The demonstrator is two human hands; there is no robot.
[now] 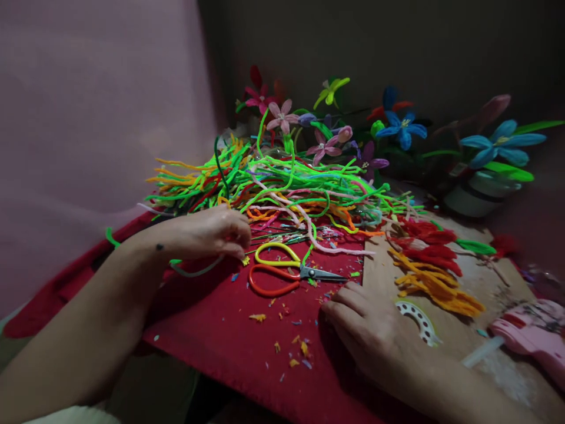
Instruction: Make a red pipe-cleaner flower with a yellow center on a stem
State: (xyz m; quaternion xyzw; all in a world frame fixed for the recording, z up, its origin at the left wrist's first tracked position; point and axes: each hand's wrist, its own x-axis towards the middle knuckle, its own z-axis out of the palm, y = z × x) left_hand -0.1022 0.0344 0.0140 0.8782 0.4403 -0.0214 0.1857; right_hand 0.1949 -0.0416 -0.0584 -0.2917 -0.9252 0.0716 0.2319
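My left hand (227, 232) hovers over the red cloth (212, 335), its fingers curled in a pinch in front of a heap of pipe cleaners (282, 182). A tiny yellow scrap (246, 259) shows by its fingertips; whether they hold anything is hidden. Scissors (304, 272) with one yellow and one red handle loop lie between my hands, blades pointing right. Just below the blade tips rests my right hand (362, 321), knuckles up and fingers bent together, with nothing visible in them. Thin stems (282, 237) lie behind the scissors.
Fluffy flowers (404, 129) stand along the back, near a whitish jar (479, 191). On the wooden board (379, 271) at right are red petals (435, 250), orange strips (435, 285), a white perforated ring (417, 321) and a pink glue gun (529, 335). Small scraps (303, 348) litter the cloth.
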